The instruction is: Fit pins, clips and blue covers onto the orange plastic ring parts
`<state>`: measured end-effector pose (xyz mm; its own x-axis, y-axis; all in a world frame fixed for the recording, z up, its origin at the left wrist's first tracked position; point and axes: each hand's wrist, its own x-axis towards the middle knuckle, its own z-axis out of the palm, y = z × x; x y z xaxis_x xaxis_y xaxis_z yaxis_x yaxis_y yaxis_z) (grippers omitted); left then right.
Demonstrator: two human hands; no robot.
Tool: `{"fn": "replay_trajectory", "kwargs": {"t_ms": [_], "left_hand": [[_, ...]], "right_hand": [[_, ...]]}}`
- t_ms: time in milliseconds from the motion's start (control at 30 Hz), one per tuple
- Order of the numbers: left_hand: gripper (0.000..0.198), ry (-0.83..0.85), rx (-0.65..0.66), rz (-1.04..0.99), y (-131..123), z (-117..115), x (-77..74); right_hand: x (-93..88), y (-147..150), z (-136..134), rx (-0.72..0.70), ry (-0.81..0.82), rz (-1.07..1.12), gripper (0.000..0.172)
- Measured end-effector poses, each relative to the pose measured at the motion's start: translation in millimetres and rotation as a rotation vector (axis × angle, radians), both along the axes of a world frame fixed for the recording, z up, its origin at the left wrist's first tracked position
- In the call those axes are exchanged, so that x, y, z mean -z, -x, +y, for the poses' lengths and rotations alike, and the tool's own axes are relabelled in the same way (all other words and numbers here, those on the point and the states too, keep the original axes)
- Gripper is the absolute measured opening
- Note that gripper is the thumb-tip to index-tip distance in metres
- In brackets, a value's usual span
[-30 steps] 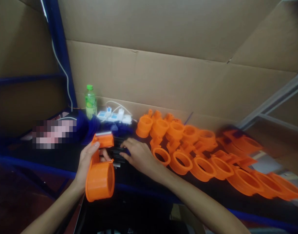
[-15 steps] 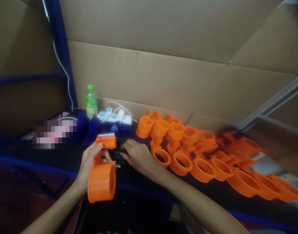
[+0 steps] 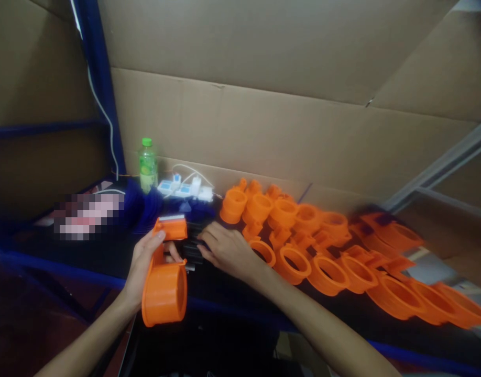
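My left hand [image 3: 144, 259] grips an orange plastic tape-dispenser body [image 3: 164, 285] by its neck; the round drum hangs low and the toothed blade end [image 3: 170, 226] points up. My right hand [image 3: 225, 248] lies palm down on small black parts [image 3: 191, 246] on the dark bench just right of the dispenser. Its fingers are curled over them, and whether it grips one I cannot tell. Several more orange dispenser bodies [image 3: 323, 246] lie in rows to the right of that hand.
A green-capped bottle [image 3: 147, 165] and a white power strip [image 3: 183, 187] with cables stand at the back by the cardboard wall [image 3: 264, 131]. Blue fabric [image 3: 146, 207] lies behind the left hand. A blue shelf rail [image 3: 47, 262] runs along the front edge.
My right hand has shifted slightly right and back over the black parts. The left hand and its dispenser have stayed almost still.
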<state>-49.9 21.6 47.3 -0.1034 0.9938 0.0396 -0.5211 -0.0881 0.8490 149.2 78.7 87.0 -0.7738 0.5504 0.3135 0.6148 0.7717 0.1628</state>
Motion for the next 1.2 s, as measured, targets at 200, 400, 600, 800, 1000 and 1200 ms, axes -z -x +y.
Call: {"fn": "replay_trajectory", "kwargs": {"t_ms": [200, 400, 600, 800, 1000, 1200], "left_hand": [[0.029, -0.009, 0.003, -0.004, 1, -2, 0.7], [0.029, -0.054, 0.048, 0.091, -7, -2, -0.3], [0.038, -0.099, 0.160, 0.251, -11, -5, 4.9], [0.041, -0.126, 0.157, 0.276, -12, -6, 6.3], [0.039, -0.119, 0.152, 0.266, -14, -6, 4.6], [0.030, 0.018, 0.156, 0.027, -15, -8, -4.1]], "right_hand": [[-31.4, -25, -1, -0.095, -0.068, 0.215, 0.019], [-54.0, -35, -9, -0.261, -0.027, 0.415, 0.013], [-49.4, -20, -17, -0.278, 0.019, 0.267, 0.017], [-48.0, -13, -24, -0.248, 0.005, 0.285, 0.017], [-39.9, -7, -29, -0.227, 0.028, 0.347, 0.017], [-59.0, 9, -12, -0.255, 0.056, 0.273, 0.028]]}}
